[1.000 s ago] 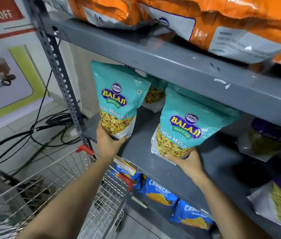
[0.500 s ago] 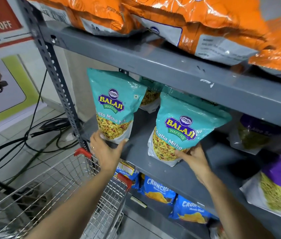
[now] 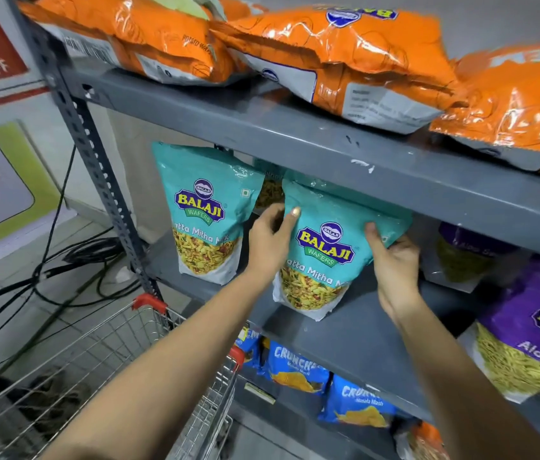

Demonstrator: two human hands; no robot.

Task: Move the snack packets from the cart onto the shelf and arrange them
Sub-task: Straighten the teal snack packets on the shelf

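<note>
Two teal Balaji snack packets stand upright on the grey middle shelf (image 3: 354, 330). The left teal packet (image 3: 203, 214) stands alone by the shelf post, with no hand on it. Both hands grip the right teal packet (image 3: 323, 257): my left hand (image 3: 270, 240) holds its upper left edge and my right hand (image 3: 394, 263) holds its upper right side. More teal packets (image 3: 267, 190) show behind them. The wire cart (image 3: 102, 370) with red corner caps sits at the lower left; its contents are unclear.
Orange packets (image 3: 338, 58) lie on the top shelf. Purple packets (image 3: 527, 330) stand on the middle shelf at the right. Blue Crunchex packets (image 3: 298, 366) fill the shelf below. Black cables (image 3: 62, 260) lie on the tiled floor left of the perforated shelf post (image 3: 96, 180).
My left hand let go of the left teal packet, which now stands on the shelf, and moved right onto the right packet. My right hand moved from its bottom to its upper side.
</note>
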